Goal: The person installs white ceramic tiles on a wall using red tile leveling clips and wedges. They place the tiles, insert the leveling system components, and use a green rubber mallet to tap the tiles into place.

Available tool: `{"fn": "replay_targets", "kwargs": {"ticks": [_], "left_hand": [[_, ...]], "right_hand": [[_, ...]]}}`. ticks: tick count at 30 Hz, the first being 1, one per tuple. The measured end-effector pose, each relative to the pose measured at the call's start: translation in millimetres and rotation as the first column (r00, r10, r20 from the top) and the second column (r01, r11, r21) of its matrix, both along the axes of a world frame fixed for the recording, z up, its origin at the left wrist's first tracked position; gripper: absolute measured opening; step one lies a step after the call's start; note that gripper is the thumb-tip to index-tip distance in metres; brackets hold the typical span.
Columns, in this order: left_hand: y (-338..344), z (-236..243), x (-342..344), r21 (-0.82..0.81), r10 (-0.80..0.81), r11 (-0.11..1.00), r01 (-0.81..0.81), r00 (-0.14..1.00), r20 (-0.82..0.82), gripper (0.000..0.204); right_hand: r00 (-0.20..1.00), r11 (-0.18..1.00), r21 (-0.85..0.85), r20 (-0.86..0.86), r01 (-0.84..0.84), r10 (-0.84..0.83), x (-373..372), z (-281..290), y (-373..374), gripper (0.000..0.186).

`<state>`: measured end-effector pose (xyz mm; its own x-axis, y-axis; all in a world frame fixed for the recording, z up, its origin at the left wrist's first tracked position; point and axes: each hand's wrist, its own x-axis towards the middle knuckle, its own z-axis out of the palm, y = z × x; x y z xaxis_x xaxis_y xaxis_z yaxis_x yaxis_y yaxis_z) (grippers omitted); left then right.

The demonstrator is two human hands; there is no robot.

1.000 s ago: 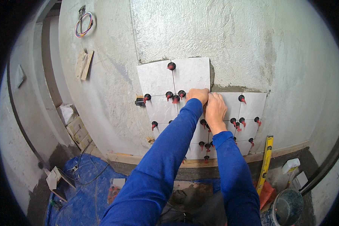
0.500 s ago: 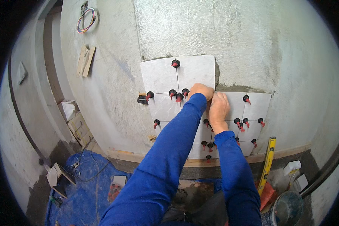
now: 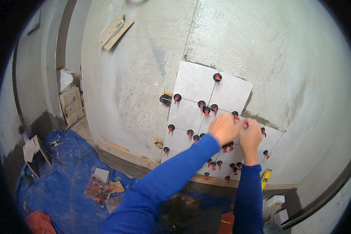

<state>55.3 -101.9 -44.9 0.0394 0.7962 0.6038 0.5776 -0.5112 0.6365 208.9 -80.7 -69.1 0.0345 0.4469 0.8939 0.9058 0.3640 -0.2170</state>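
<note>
White wall tiles (image 3: pixel 234 92) carry several black round tile-levelling clips with red handles at their joints. One such tile-levelling clip (image 3: pixel 235 115) sits right above my left hand, at the lower edge of the upper right tile. My left hand (image 3: pixel 224 128) is closed, its fingertips turned toward my right hand. Beside it, my right hand (image 3: pixel 251 136) is closed too, with thumb and fingers drawn together. Both hands are in front of the tiles, nearly touching each other. What either one pinches is too small to make out. My left forearm hides part of the lower tiles.
Grey mortar covers the wall (image 3: pixel 257 43) above the tiles. A blue sheet (image 3: pixel 66 187) lies on the floor at left, with a bag of red clips (image 3: pixel 97 190) on it. At right stand a yellow spirit level (image 3: pixel 266 179) and a white-headed tool (image 3: pixel 275 201).
My view has turned, so the wall appears tilted and more floor shows at left. My hands have drawn back from the tile corner, and a clip now shows there.
</note>
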Motion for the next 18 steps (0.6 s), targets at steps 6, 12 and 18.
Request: {"fn": "replay_targets", "kwargs": {"ticks": [6,12,18], "left_hand": [[-87,-159,-84,-0.064,-0.337,0.934,0.351,0.927,0.164,0.03],[-118,-347,-148,-0.526,-0.094,0.773,0.355,0.884,0.459,0.033],[-149,-485,-187,-0.656,0.36,0.561,0.505,0.565,0.743,0.032]], "right_hand": [[0.979,0.945,0.282,0.163,-0.167,0.124,-21,56,-9,0.021],[0.882,0.916,0.319,0.466,-0.245,0.074,-66,114,21,0.039],[0.809,0.984,0.158,0.587,-0.078,-0.03,-89,150,50,0.05]]}}
